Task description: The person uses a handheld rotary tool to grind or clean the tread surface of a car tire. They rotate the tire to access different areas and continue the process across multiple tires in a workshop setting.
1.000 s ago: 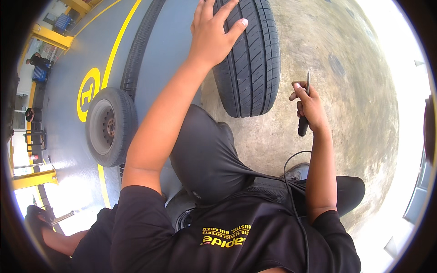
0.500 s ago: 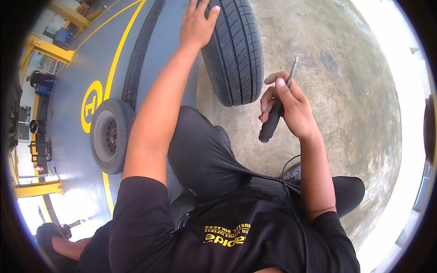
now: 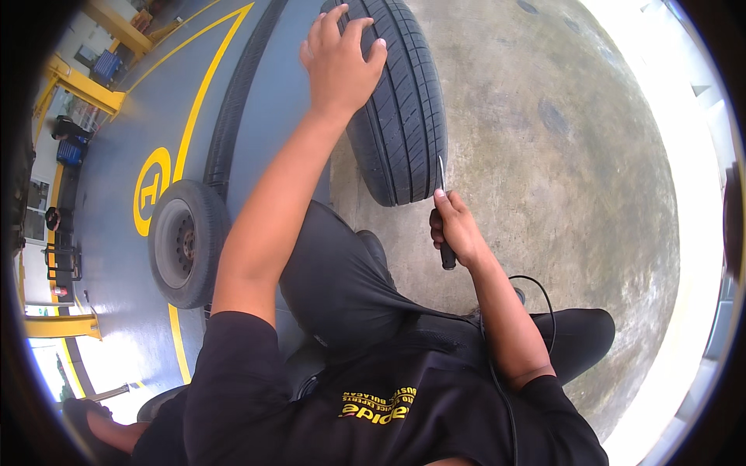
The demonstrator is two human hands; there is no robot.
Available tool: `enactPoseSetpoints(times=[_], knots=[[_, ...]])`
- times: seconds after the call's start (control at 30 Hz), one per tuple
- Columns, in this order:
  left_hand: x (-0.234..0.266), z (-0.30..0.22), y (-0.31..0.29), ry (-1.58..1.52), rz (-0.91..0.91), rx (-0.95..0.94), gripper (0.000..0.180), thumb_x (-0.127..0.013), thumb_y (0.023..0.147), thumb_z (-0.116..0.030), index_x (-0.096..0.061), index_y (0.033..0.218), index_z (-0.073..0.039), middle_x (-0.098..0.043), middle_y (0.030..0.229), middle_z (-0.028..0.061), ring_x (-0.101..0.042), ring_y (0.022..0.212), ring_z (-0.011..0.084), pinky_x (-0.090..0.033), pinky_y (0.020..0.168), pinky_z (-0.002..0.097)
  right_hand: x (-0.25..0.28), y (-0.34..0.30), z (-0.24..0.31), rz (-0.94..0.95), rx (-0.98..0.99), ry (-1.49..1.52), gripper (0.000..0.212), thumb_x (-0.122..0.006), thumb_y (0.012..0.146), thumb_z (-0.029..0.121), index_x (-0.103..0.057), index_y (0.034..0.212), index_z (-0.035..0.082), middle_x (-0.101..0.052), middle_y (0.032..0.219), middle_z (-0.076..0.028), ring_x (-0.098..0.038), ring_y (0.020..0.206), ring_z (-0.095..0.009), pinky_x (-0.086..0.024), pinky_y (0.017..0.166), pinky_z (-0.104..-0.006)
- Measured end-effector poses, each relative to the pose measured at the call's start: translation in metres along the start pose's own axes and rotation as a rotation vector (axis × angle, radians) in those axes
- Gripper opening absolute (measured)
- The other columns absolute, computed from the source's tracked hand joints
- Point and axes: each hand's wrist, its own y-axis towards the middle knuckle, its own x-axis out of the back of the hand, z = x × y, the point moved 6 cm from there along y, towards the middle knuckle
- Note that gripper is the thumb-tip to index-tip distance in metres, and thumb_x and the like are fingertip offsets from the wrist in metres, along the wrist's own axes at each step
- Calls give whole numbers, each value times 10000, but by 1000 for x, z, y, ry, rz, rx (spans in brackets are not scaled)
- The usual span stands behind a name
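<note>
A black car tire (image 3: 400, 101) stands upright on the concrete in front of me, its grooved tread facing me. My left hand (image 3: 342, 66) rests on the upper left of the tread with its fingers spread. My right hand (image 3: 460, 225) is closed round the black handle of a screwdriver (image 3: 448, 256). Its thin metal shaft points up along the tire's lower right edge. Whether the tip touches the rubber I cannot tell.
A wheel with a grey steel rim (image 3: 183, 245) lies on the left, beside a long black ribbed strip (image 3: 237, 101). Yellow lines mark the blue floor (image 3: 116, 256). A black cable (image 3: 552, 299) loops near my right forearm. Another person (image 3: 70, 128) is far left; someone's limb (image 3: 116, 431) shows lower left.
My right hand has moved down and left, bringing the screwdriver's shaft from over the concrete to the tire's edge. My left hand has shifted slightly down on the tread.
</note>
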Motion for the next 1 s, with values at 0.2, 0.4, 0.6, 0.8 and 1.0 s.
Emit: enactPoseSetpoints(times=[0.2, 0.4, 0.6, 0.8, 1.0], knots=[[-35, -4, 67, 77, 425, -8, 544, -559, 991, -524, -602, 1444, -226, -413, 1626, 119, -351, 1508, 350, -276, 1185, 653, -21, -35, 52, 65, 141, 83, 293, -417, 1126, 324, -449, 1199, 42, -523, 808, -41, -584, 573, -145, -506, 506, -317], [-53, 1, 66, 111, 423, 59, 569, -556, 957, -595, -634, 1411, -260, -471, 1599, 43, -400, 1486, 334, -251, 1174, 717, -35, -29, 90, 112, 250, 19, 310, -424, 1126, 256, -541, 1276, 10, -522, 781, -35, -618, 546, -129, -510, 511, -286], [-38, -8, 56, 95, 393, 75, 552, -543, 963, -575, -637, 1404, -257, -472, 1598, 42, -393, 1489, 328, -247, 1178, 712, -50, -11, 93, 110, 149, 18, 343, -450, 1120, 274, -510, 1313, -3, -533, 737, -40, -636, 517, -161, -522, 514, -295], [-40, -7, 57, 66, 424, 66, 538, -529, 975, -563, -635, 1407, -259, -468, 1600, 43, -382, 1493, 322, -245, 1178, 708, -57, -13, 85, 123, 105, 161, 347, -472, 1112, 268, -468, 1341, 7, -545, 740, -46, -632, 510, -174, -527, 495, -307], [-40, -11, 52, 90, 425, 47, 531, -515, 987, -555, -629, 1417, -265, -447, 1615, 38, -379, 1492, 336, -251, 1169, 715, -62, -18, 102, 207, 17, 606, 325, -462, 1116, 258, -472, 1306, -5, -542, 784, -42, -594, 498, -147, -514, 483, -293]])
